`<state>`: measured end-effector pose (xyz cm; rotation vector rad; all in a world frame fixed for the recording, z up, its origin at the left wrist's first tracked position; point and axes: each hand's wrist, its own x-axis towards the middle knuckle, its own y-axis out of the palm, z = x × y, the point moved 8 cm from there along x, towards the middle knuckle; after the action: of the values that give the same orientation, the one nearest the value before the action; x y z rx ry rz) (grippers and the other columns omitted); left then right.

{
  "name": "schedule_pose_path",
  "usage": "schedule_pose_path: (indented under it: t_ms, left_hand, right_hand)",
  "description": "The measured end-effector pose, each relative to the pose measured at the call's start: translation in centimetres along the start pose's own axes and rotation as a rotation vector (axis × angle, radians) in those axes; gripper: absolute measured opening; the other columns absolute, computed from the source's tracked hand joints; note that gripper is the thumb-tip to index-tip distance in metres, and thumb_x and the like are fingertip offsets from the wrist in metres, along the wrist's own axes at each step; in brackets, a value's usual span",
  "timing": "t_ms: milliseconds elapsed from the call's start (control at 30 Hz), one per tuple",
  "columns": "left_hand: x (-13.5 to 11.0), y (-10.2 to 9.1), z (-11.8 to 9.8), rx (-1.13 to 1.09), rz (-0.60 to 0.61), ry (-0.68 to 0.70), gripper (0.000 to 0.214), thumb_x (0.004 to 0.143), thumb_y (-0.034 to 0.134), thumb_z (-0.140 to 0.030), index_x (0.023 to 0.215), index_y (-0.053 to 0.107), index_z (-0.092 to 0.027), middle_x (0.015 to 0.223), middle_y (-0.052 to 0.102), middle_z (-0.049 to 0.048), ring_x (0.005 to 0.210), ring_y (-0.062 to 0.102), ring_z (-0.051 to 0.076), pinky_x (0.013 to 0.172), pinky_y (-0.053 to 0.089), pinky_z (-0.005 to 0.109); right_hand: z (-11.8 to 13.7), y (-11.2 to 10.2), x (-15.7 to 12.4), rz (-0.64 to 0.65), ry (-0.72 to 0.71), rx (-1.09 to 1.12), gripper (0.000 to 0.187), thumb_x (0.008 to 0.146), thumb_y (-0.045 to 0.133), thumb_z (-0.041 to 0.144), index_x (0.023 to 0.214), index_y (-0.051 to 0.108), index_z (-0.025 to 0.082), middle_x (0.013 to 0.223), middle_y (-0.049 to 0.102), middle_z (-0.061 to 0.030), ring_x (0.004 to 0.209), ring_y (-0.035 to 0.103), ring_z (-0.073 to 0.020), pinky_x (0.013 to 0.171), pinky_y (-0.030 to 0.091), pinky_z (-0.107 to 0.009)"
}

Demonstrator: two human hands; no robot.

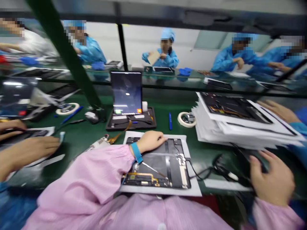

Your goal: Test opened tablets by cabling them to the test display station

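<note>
An opened tablet (157, 159) lies on white sheets (194, 188), with dark inner panels, an orange flex cable and metal fittings showing. My left hand (150, 141), a blue strap (136, 152) at its wrist, rests over the tablet's upper part. Its fingers are curled together; anything inside them is hidden. A thin metal tool (153, 169) lies slantwise across the tablet below that hand. Off to the right, my right hand (272, 179) has thumb and fingers apart beside a blurred dark object (249, 159). Black cables (222, 169) run between it and the tablet.
A stack of paper sheets (213, 127) bearing another opened tablet (237, 107) stands right. Behind are a lit screen (126, 92) in a black tray (110, 124), a blue pen (170, 121) and a tape roll (187, 119). Co-workers' hands (35, 150) flank me; a green post (67, 54) slants leftward.
</note>
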<state>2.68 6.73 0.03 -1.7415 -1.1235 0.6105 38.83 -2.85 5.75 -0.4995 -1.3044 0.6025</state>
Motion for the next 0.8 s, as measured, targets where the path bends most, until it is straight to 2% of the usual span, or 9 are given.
schedule_pose_path:
  t_ms: [67, 233, 300, 367, 433, 533, 600, 667, 800]
  left_hand:
    - [0.0, 0.1, 0.0, -0.003, 0.02, -0.005, 0.046, 0.092, 0.034, -0.051, 0.076, 0.062, -0.018, 0.074, 0.065, 0.0034, 0.07, 0.058, 0.017, 0.059, 0.034, 0.026]
    - [0.0, 0.3, 0.1, -0.031, 0.058, -0.01, 0.044, 0.092, 0.033, -0.049, 0.074, 0.059, -0.019, 0.073, 0.064, 0.0026, 0.066, 0.056, 0.017, 0.057, 0.029, 0.026]
    - [-0.1, 0.4, 0.1, -0.037, 0.072, -0.016, 0.043, 0.092, 0.034, -0.049, 0.074, 0.058, -0.019, 0.074, 0.064, 0.0027, 0.066, 0.055, 0.017, 0.056, 0.029, 0.026]
    - [-0.2, 0.4, 0.1, -0.04, 0.079, -0.018, 0.043, 0.092, 0.033, -0.049, 0.074, 0.057, -0.019, 0.074, 0.064, 0.0027, 0.067, 0.055, 0.017, 0.057, 0.029, 0.026]
    - [-0.2, 0.5, 0.2, -0.045, 0.082, -0.018, 0.043, 0.091, 0.033, -0.05, 0.073, 0.055, -0.019, 0.074, 0.063, 0.0026, 0.067, 0.055, 0.017, 0.058, 0.029, 0.026]
    - [-0.1, 0.6, 0.3, -0.053, 0.086, -0.02, 0.043, 0.091, 0.032, -0.051, 0.071, 0.053, -0.02, 0.072, 0.062, 0.0024, 0.067, 0.055, 0.017, 0.058, 0.03, 0.026]
    - [-0.1, 0.7, 0.4, -0.057, 0.093, -0.026, 0.042, 0.091, 0.032, -0.05, 0.07, 0.053, -0.02, 0.072, 0.062, 0.0024, 0.067, 0.055, 0.018, 0.057, 0.03, 0.026]
    - [-0.2, 0.7, 0.3, -0.062, 0.101, -0.032, 0.042, 0.091, 0.032, -0.05, 0.07, 0.053, -0.02, 0.072, 0.062, 0.0024, 0.067, 0.055, 0.018, 0.057, 0.03, 0.026]
    - [-0.3, 0.5, 0.1, -0.074, 0.1, -0.04, 0.04, 0.09, 0.034, -0.05, 0.072, 0.055, -0.02, 0.074, 0.063, 0.0026, 0.067, 0.056, 0.018, 0.058, 0.031, 0.027]
  right_hand:
    - [2.8, -0.9, -0.7, 0.05, -0.077, 0.137, 0.031, 0.093, 0.047, 0.037, 0.115, 0.06, 0.021, 0.117, 0.061, -0.0136, 0.111, 0.056, -0.0279, 0.1, 0.041, -0.042]
    - [13.3, 2.2, -4.2, 0.611, -0.291, 0.466, 0.026, 0.094, 0.047, 0.031, 0.114, 0.059, 0.022, 0.11, 0.064, -0.0063, 0.102, 0.06, -0.0222, 0.092, 0.048, -0.038]
    - [15.4, 3.1, -5.4, 0.712, -0.263, 0.519, 0.033, 0.093, 0.049, 0.033, 0.123, 0.054, 0.021, 0.105, 0.065, -0.0064, 0.096, 0.061, -0.0214, 0.087, 0.05, -0.037]
    - [15.5, 3.6, -5.5, 0.721, -0.208, 0.542, 0.038, 0.093, 0.05, 0.036, 0.127, 0.05, 0.019, 0.099, 0.065, -0.006, 0.09, 0.061, -0.0203, 0.083, 0.051, -0.035]
    - [12.5, 3.3, -4.0, 0.568, -0.1, 0.448, 0.035, 0.094, 0.046, 0.037, 0.123, 0.053, 0.019, 0.102, 0.065, -0.0078, 0.094, 0.06, -0.0216, 0.086, 0.048, -0.037]
    - [3.9, 1.7, -1.3, 0.247, 0.135, 0.099, 0.037, 0.092, 0.045, 0.041, 0.115, 0.059, 0.015, 0.112, 0.06, -0.0146, 0.107, 0.053, -0.0296, 0.096, 0.04, -0.048]
    - [-1.1, 2.0, -0.8, 0.276, 0.197, 0.003, 0.05, 0.083, 0.054, 0.046, 0.117, 0.057, 0.01, 0.116, 0.057, -0.0191, 0.111, 0.05, -0.0339, 0.098, 0.037, -0.051]
    - [-4.9, 2.4, -1.0, 0.334, 0.28, 0.064, 0.059, 0.076, 0.058, 0.049, 0.119, 0.056, 0.009, 0.117, 0.057, -0.0186, 0.109, 0.052, -0.0329, 0.097, 0.039, -0.049]
    - [-8.2, 2.1, -1.7, 0.304, 0.482, 0.191, 0.058, 0.084, 0.045, 0.054, 0.122, 0.054, 0.012, 0.103, 0.063, -0.0126, 0.086, 0.061, -0.0248, 0.077, 0.051, -0.039]
